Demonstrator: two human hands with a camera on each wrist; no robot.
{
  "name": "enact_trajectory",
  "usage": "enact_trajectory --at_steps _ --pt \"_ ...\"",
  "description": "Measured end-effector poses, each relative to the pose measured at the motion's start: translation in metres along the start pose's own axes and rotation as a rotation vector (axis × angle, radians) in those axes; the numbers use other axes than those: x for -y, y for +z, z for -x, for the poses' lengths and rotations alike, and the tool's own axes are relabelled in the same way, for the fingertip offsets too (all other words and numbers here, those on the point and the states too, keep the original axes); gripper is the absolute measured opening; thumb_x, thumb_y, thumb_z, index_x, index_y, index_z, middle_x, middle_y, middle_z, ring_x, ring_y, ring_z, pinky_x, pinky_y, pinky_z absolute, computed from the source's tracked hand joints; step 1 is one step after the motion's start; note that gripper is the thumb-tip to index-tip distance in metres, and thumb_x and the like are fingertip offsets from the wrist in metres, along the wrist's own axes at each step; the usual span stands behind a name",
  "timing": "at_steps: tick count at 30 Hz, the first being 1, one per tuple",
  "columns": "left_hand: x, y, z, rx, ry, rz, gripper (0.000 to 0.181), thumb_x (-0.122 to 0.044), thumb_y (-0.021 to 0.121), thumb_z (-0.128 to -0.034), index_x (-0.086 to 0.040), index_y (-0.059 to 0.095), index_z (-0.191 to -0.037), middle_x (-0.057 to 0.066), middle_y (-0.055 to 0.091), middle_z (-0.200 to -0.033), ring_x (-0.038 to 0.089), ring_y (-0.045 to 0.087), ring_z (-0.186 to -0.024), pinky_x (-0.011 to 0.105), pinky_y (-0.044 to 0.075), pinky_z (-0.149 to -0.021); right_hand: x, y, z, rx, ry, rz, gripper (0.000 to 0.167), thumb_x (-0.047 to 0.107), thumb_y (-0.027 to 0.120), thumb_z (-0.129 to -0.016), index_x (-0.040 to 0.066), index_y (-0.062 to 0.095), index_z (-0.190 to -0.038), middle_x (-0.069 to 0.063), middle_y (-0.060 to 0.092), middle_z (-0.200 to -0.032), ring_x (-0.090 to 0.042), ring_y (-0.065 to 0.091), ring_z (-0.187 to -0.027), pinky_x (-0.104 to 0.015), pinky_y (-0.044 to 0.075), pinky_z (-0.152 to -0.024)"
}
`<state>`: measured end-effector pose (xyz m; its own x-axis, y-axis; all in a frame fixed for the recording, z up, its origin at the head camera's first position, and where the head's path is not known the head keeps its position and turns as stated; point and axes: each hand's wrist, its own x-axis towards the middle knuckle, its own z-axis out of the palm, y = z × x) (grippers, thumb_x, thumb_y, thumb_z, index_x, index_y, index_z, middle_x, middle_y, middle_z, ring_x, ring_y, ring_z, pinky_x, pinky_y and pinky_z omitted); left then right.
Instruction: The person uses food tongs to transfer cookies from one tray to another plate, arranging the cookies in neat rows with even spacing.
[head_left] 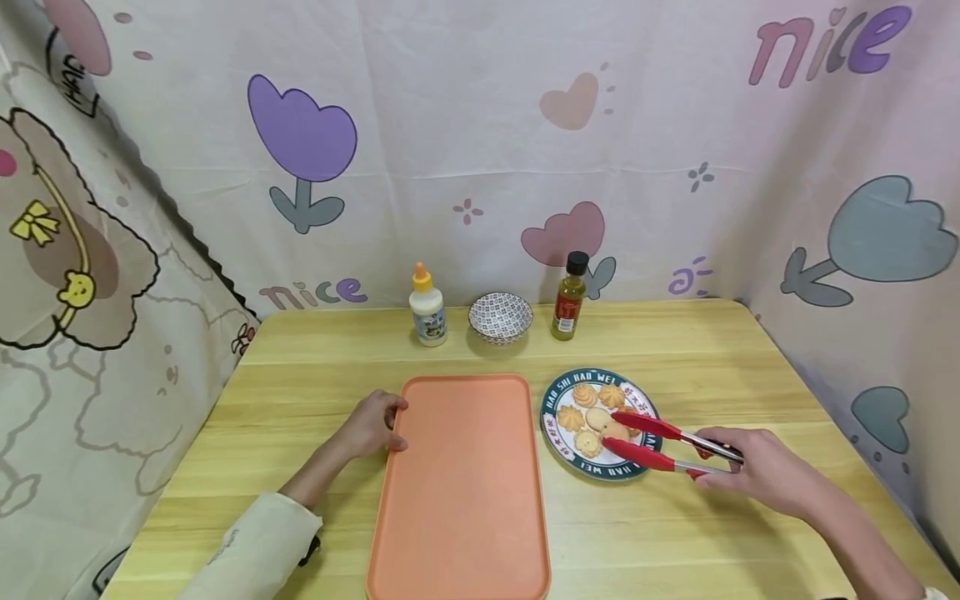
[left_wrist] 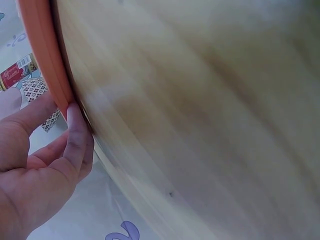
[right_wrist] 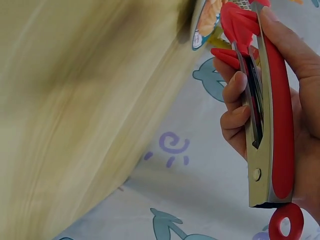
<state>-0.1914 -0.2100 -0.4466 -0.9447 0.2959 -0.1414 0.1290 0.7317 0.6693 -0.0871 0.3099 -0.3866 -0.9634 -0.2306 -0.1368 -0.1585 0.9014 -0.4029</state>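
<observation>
My left hand (head_left: 372, 425) pinches the left rim of an orange tray (head_left: 465, 487), thumb on one side and fingers on the other in the left wrist view. With my right hand (head_left: 765, 469) I grip a pair of red-tipped metal tongs (right_wrist: 270, 115), fingers curled round the handles. The tong tips are parted over a round plate (head_left: 553, 442) with a dark green lettered rim. Several cookies (head_left: 585, 396) lie on it, and the tips reach about the ones at its middle. Whether a cookie is pinched between them I cannot tell.
Along the table's back edge stand a white squeeze bottle (head_left: 429, 312) with an orange-yellow cap, a small patterned bowl (head_left: 500, 318) and an oil bottle (head_left: 570, 300) with a black cap. A printed cloth (head_left: 450, 125) hangs behind the wooden table (head_left: 300, 358).
</observation>
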Motion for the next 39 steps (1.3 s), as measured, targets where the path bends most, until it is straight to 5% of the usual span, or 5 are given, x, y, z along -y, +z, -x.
enact_trajectory --at_steps 16,24,32,39 --pt "-0.001 -0.001 -0.001 -0.005 0.018 -0.015 0.058 -0.001 0.084 -0.0652 0.008 0.059 -0.117 0.014 0.050 -0.092 0.019 0.048 -0.077 0.026 0.040 -0.063 0.000 0.000 0.004 0.025 0.023 0.009 0.066 0.044 0.079 -0.070 0.005 0.061 -0.122 0.001 0.052 -0.077 -0.005 0.037 -0.059 -0.021 0.030 -0.051" --pt "-0.001 0.000 0.000 -0.001 -0.002 -0.013 0.058 -0.002 0.083 -0.0660 0.007 0.059 -0.118 0.013 0.050 -0.093 0.018 0.047 -0.077 0.026 0.040 -0.062 -0.004 0.002 -0.004 -0.109 0.053 0.030 0.069 0.050 0.074 -0.075 0.001 0.059 -0.121 0.000 0.050 -0.072 -0.010 0.041 -0.063 -0.024 0.028 -0.052" --pt "-0.001 0.000 -0.001 0.002 0.011 -0.012 0.058 -0.001 0.083 -0.0656 0.008 0.058 -0.118 0.013 0.050 -0.092 0.017 0.047 -0.075 0.026 0.040 -0.061 -0.012 0.018 -0.020 -0.305 0.077 0.046 0.054 0.044 0.072 -0.080 -0.002 0.060 -0.105 -0.007 0.052 -0.072 -0.017 0.043 -0.061 -0.027 0.031 -0.053" --pt "-0.001 -0.002 0.001 0.006 0.010 -0.015 0.059 -0.002 0.083 -0.0666 0.008 0.058 -0.118 0.013 0.050 -0.093 0.018 0.046 -0.076 0.027 0.040 -0.062 -0.013 0.028 -0.033 -0.395 0.241 0.065 0.062 0.056 0.058 -0.087 -0.005 0.053 -0.094 -0.019 0.055 -0.076 -0.028 0.049 -0.065 -0.034 0.038 -0.053"
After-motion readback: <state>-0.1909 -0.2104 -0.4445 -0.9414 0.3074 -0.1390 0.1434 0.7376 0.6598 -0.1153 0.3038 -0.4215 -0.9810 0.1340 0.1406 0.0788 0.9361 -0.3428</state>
